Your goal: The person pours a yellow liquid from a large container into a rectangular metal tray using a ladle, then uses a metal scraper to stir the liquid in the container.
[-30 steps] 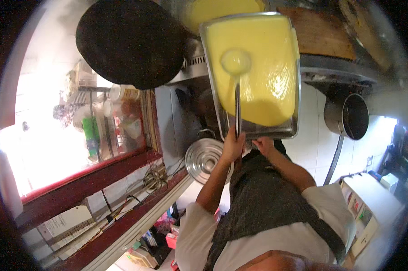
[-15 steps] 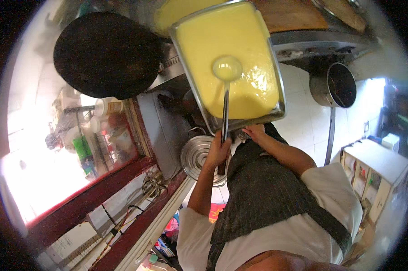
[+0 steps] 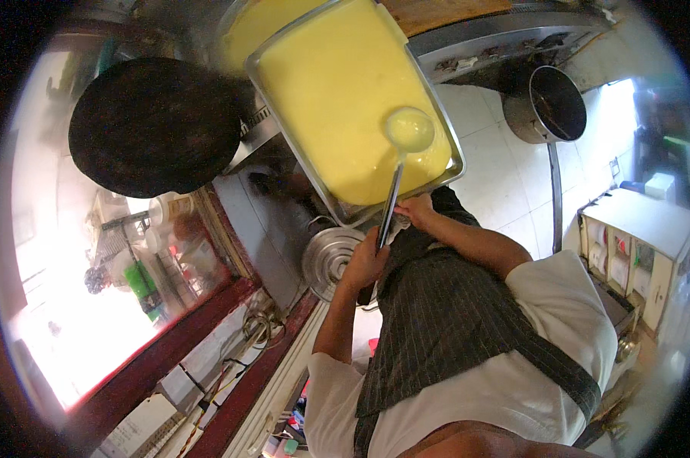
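Note:
My left hand (image 3: 366,263) is closed around the dark handle of a ladle (image 3: 411,130). The ladle's round bowl, coated in yellow, is over the right near part of a deep rectangular metal pan (image 3: 303,172). A smooth, glossy yellow batter-like mixture (image 3: 337,84) fills the pan; whether the bowl touches it I cannot tell. At the pan's near edge, my right hand (image 3: 416,211) has its fingers curled, with a bit of greyish cloth (image 3: 398,224) beside it. What that hand grips is mostly hidden.
A large round black griddle (image 3: 154,128) stands at the left. Below the pan is a ringed metal lid or pot (image 3: 331,256). A long-handled saucepan (image 3: 545,107) hangs or sits at the right. A red-framed window (image 3: 154,336) lies left, a white cabinet (image 3: 639,221) right.
The ladle's bowl has moved to the right over the mixture, and its handle now leans right. The whole view has shifted, bringing the pan further left and up. Both hands keep their holds.

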Demonstrator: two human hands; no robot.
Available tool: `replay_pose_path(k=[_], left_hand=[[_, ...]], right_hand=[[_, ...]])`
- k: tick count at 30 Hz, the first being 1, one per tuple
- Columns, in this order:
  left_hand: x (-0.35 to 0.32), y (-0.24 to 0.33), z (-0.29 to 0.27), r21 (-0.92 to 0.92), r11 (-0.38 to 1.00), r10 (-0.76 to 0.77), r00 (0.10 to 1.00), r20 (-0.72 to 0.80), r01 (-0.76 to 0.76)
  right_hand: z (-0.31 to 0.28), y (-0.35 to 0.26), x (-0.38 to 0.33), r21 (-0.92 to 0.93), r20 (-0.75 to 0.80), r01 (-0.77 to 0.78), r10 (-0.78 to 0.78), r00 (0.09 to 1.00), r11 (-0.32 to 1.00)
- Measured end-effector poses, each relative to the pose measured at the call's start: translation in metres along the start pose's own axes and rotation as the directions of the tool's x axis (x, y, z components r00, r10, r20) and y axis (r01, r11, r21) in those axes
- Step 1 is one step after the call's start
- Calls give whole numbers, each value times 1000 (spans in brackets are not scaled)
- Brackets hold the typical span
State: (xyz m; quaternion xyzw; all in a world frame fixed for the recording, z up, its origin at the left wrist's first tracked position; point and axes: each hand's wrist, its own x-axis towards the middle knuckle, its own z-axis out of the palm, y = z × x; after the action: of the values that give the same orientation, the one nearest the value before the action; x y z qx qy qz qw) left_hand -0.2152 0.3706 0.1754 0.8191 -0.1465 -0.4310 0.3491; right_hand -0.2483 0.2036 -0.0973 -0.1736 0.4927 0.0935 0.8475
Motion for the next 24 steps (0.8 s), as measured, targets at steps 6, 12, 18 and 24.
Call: replay_pose_path(k=[6, 12, 18, 24], left_hand=[[-22, 35, -10, -25, 990, -132, 985, 115, 136], [-21, 11, 12, -7, 991, 133, 991, 9, -133], [-85, -12, -8, -332, 882, -290, 940, 180, 335], [-133, -7, -13, -670, 658, -356, 926, 125, 343]], right_hand=[[33, -18, -46, -122, 76, 142, -134, 988, 982], [72, -37, -98, 31, -102, 14, -11, 995, 999], [76, -39, -117, -228, 88, 273, -259, 962, 935], [79, -43, -130, -242, 181, 337, -299, 937, 910]])
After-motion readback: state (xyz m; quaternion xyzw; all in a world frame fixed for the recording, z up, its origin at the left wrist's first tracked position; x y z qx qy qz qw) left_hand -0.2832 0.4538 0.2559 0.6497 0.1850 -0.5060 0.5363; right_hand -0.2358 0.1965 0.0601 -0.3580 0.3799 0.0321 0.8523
